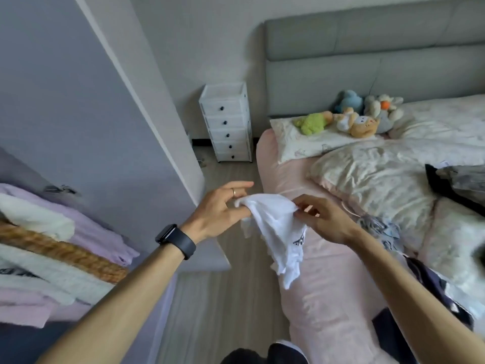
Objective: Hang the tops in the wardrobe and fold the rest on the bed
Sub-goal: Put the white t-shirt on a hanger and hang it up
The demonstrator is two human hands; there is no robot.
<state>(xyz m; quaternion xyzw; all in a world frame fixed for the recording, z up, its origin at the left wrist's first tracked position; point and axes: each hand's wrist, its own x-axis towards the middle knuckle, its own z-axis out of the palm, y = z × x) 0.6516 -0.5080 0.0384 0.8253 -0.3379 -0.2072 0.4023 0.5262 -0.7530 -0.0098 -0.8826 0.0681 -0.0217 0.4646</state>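
garment (278,232), white, hangs long axis downward, its top edge pinched by left hand (220,210) and right hand (326,222).

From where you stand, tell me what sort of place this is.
Most likely a bedroom: a bed with a padded grey headboard and soft toys, a white drawer unit beside it, and a wardrobe with folded clothes. The left hand and right hand pinch a white garment.
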